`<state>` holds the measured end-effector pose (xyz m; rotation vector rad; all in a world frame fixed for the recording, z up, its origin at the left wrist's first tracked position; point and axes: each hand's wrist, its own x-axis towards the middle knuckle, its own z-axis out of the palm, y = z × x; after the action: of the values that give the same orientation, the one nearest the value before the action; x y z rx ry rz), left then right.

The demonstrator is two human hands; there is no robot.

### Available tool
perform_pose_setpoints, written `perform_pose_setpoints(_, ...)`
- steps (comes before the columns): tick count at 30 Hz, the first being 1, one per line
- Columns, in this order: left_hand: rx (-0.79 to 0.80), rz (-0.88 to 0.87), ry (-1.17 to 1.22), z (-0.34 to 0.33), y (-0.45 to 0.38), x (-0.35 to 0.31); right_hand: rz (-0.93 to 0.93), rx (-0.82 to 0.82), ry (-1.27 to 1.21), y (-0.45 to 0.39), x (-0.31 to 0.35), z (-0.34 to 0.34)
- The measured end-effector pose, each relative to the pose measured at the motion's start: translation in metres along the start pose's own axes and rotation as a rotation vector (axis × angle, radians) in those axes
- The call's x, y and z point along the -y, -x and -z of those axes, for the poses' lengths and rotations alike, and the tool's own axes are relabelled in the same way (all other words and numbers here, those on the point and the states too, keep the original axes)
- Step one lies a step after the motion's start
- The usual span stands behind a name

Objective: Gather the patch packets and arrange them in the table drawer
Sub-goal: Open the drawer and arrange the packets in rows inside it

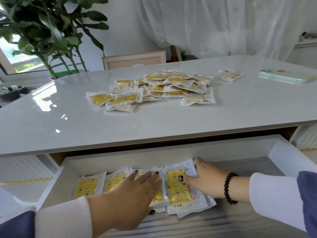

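Note:
Several yellow-and-white patch packets (178, 186) lie side by side in a row along the back of the open white table drawer (283, 157). My left hand (130, 193) lies flat on the middle packets with straight fingers. My right hand (204, 179) holds the right edge of the rightmost packet stack, thumb on its yellow face and fingers behind its top corner. A loose heap of more patch packets (154, 88) sits on the white table top (68, 126), and one packet (229, 75) lies apart to its right.
A phone (284, 76) lies at the table's far right. A large potted plant (51, 31) stands at the far left, a chair back (133, 60) behind the table, white curtains beyond. The drawer's grey floor (240, 169) shows to the right of the packets.

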<state>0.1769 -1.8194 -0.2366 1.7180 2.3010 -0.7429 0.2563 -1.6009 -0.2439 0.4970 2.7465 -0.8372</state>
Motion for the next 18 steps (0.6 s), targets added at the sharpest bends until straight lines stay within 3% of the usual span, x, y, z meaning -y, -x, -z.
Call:
perform_pose_setpoints(4, -0.138, 0.007, 0.051, 0.01, 0.003, 0.0, 0.055, -0.039, 0.207, 0.009, 0.007, 0.014)
perform_pose_setpoints(8, -0.56, -0.032, 0.211, 0.015, 0.009, 0.005, 0.224, -0.221, 0.391, 0.026, 0.028, 0.03)
perform_pose_setpoints(14, -0.955, -0.022, 0.478, 0.051, 0.024, 0.019, 0.459, -0.412, 0.201, 0.045, 0.059, 0.06)
perform_pose_setpoints(18, -1.12, 0.199, 0.686, 0.076, 0.028, 0.049, 0.53, -0.615, 0.018, 0.029, 0.077, 0.093)
